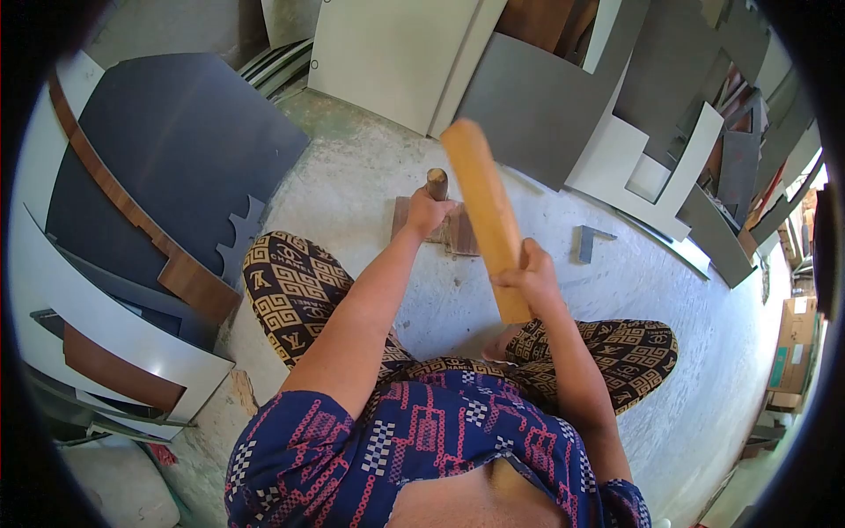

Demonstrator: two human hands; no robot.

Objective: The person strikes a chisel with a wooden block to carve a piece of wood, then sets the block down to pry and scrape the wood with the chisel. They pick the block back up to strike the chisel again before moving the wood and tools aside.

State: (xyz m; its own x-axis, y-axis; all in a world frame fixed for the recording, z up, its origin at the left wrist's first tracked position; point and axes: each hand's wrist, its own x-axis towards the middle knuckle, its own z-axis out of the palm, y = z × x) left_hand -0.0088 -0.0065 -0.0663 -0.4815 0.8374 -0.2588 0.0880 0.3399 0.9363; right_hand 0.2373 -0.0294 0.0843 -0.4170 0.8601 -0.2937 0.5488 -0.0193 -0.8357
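Note:
My left hand (427, 214) is closed around a wooden-handled tool (437, 182), whose round, worn top sticks up above my fist; its lower end is hidden. Under that hand, brown wooden board pieces (464, 232) lie on the floor. In my right hand (533, 280) is a long, thick yellow-brown wooden club (482, 198), gripped near its lower end. The club is raised and slants up to the left, its far end just right of the tool's handle and apart from it in the picture.
I sit on a pale concrete floor (634, 290) with my knees spread. An L-shaped grey piece (585, 245) lies to the right. Dark and white sheets (167, 132) lean at left, more grey panels (528, 97) behind. A cardboard box (795, 339) stands far right.

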